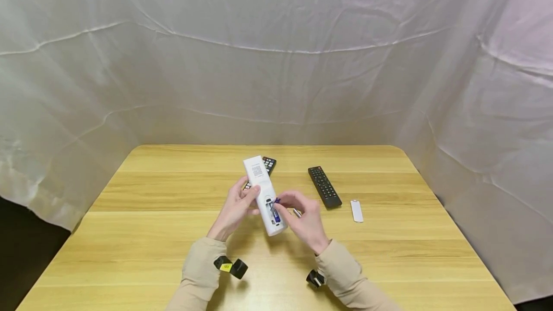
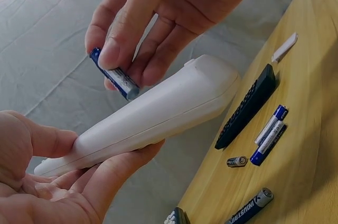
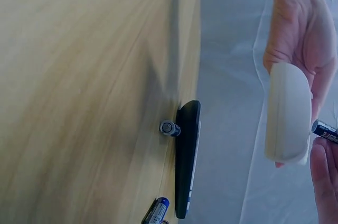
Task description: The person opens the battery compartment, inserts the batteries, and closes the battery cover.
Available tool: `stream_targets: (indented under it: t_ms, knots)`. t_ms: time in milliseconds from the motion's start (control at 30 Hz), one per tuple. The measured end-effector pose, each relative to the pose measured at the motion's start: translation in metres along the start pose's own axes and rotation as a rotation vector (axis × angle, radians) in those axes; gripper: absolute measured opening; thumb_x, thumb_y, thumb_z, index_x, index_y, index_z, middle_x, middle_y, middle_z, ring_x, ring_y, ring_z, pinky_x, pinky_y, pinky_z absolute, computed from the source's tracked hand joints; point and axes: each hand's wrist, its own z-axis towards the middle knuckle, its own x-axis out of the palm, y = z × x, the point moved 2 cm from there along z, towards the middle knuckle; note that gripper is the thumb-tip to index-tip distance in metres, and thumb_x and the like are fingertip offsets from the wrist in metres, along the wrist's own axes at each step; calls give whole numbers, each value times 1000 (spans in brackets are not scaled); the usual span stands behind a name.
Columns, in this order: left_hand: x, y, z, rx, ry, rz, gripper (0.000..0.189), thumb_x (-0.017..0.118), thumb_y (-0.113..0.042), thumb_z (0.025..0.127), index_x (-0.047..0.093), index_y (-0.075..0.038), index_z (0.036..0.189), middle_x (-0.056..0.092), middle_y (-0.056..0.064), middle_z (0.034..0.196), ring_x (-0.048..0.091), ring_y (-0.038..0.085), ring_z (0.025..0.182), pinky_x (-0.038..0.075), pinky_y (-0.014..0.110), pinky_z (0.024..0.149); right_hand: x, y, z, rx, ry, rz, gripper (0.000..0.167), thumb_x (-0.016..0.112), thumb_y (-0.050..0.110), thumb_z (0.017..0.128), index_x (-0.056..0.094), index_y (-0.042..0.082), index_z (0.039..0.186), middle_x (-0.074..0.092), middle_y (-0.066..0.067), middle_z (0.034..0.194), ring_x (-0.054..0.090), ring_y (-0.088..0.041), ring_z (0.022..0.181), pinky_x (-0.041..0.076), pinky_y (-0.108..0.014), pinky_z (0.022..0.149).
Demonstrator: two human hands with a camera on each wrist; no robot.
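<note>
A white remote control (image 1: pixel 262 184) rests in my left hand (image 1: pixel 235 208), its back turned up and tilted. The battery compartment (image 1: pixel 269 205) near its lower end is uncovered, with blue and silver showing there; how much of that lies inside I cannot tell. My right hand (image 1: pixel 306 217) pinches a blue-and-silver battery (image 2: pixel 115 74) between thumb and fingers. In the left wrist view this battery is just above the remote's back. The left thumb lies along one side of the remote, with fingers beneath it.
A black remote (image 1: pixel 325 187) lies to the right, near a small white cover (image 1: pixel 356 210). Another black remote (image 1: pixel 270 163) is partly hidden behind the white one. Several loose batteries lie on the table, among them a blue one (image 2: pixel 268 145) and a dark grey one (image 2: pixel 252 207).
</note>
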Motion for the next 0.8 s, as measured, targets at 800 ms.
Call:
stream_targets:
  t_ms: [800]
  knots:
    - [0,2,0,18,-9,11,45,44,-7,106,37,-4,150,68,33,116,73,15,83,65,29,70,10,7,-4,-56,139,-287,20,79,0,82,71,3,100,76,-9,88,68,-13,72,59,-17,65]
